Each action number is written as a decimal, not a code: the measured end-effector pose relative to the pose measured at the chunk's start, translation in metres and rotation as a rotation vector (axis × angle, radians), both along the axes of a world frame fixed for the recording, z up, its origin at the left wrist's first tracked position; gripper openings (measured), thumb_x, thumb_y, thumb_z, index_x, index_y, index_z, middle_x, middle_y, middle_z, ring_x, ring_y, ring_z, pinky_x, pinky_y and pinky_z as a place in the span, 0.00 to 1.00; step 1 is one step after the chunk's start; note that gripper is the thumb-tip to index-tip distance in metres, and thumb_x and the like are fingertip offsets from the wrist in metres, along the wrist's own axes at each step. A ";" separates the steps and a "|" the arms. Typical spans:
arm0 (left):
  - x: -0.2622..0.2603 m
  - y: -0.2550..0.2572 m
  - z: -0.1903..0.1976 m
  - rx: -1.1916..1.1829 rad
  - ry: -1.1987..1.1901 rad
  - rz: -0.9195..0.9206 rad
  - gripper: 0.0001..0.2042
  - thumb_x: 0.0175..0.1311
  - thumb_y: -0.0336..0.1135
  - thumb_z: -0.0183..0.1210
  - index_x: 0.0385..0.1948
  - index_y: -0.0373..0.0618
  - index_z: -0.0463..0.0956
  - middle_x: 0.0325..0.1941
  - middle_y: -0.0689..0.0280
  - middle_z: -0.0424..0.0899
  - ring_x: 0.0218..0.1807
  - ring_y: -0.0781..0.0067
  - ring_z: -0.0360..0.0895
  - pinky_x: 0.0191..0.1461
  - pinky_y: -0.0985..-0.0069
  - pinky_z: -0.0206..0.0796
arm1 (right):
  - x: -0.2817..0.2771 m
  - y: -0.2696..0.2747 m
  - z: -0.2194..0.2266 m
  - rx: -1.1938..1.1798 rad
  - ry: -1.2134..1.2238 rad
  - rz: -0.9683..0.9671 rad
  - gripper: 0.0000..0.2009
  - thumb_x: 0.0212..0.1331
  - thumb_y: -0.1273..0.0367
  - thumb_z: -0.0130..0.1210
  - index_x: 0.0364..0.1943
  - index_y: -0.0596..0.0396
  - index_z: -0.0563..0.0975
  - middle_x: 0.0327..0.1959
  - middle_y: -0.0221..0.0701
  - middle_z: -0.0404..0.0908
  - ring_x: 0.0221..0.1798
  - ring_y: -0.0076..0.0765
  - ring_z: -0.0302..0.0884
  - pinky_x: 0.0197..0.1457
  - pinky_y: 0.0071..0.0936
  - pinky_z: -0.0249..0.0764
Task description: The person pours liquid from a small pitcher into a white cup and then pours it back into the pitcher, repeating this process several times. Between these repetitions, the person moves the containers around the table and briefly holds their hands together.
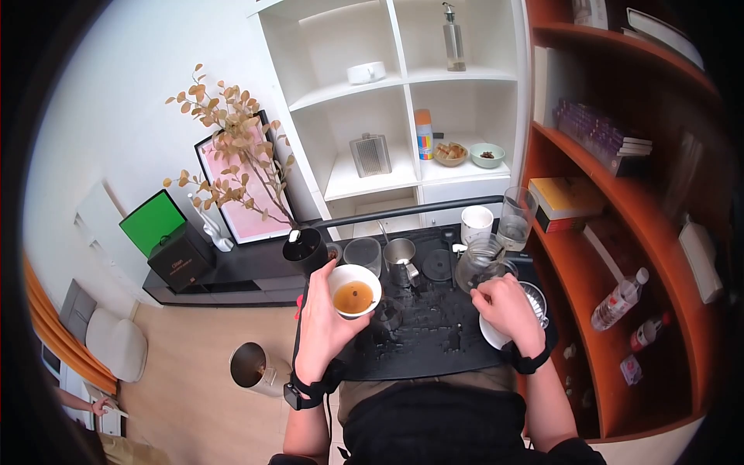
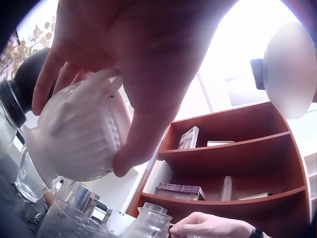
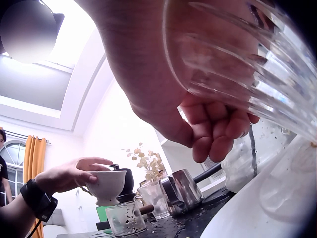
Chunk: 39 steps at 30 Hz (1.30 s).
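My left hand holds a white footed cup, its thumb and fingers around the outside. Amber-brown liquid with a dark speck at its centre shows in it. The cup is above the wet black tray. At the right of the tray, my right hand hangs with loosely curled fingers and nothing visible between them. Those fingers are close beside a clear glass server with a dark rod in it. A ribbed clear glass dripper is by the right wrist, above a white plate.
Behind the cup stand a clear tumbler and a steel pitcher. A white mug and a tall glass are at the back right. Brown shelves rise on the right. A bin stands on the floor; another person's hand shows far left.
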<state>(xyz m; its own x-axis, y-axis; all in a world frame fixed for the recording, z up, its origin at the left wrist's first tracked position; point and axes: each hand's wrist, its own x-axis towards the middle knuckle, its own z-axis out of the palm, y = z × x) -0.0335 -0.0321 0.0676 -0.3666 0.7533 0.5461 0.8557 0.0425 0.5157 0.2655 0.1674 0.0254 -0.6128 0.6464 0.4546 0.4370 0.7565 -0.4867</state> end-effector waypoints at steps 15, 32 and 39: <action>-0.003 0.003 -0.016 -0.065 0.122 -0.021 0.54 0.46 0.28 0.84 0.82 0.40 0.66 0.74 0.48 0.78 0.76 0.37 0.79 0.79 0.52 0.76 | 0.000 -0.002 0.005 -0.022 -0.033 -0.004 0.16 0.74 0.67 0.65 0.28 0.66 0.86 0.30 0.52 0.88 0.39 0.62 0.86 0.59 0.49 0.77; 0.000 0.003 -0.008 -0.134 0.229 -0.025 0.56 0.44 0.25 0.82 0.84 0.37 0.65 0.76 0.47 0.77 0.76 0.38 0.78 0.81 0.53 0.74 | 0.000 -0.002 0.004 -0.024 -0.040 -0.013 0.16 0.74 0.67 0.65 0.28 0.65 0.87 0.30 0.52 0.88 0.39 0.62 0.86 0.59 0.49 0.77; -0.002 0.003 -0.007 -0.149 0.293 -0.038 0.60 0.42 0.25 0.86 0.85 0.36 0.63 0.77 0.49 0.76 0.75 0.42 0.78 0.79 0.52 0.75 | 0.000 -0.002 0.005 -0.026 -0.034 -0.008 0.17 0.74 0.67 0.64 0.28 0.65 0.87 0.30 0.51 0.88 0.39 0.61 0.86 0.59 0.48 0.77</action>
<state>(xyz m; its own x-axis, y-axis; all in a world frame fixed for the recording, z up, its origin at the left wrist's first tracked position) -0.0353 -0.0293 0.0602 -0.1804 0.8427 0.5072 0.9691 0.0643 0.2380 0.2651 0.1653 0.0307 -0.6219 0.6630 0.4169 0.4598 0.7400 -0.4910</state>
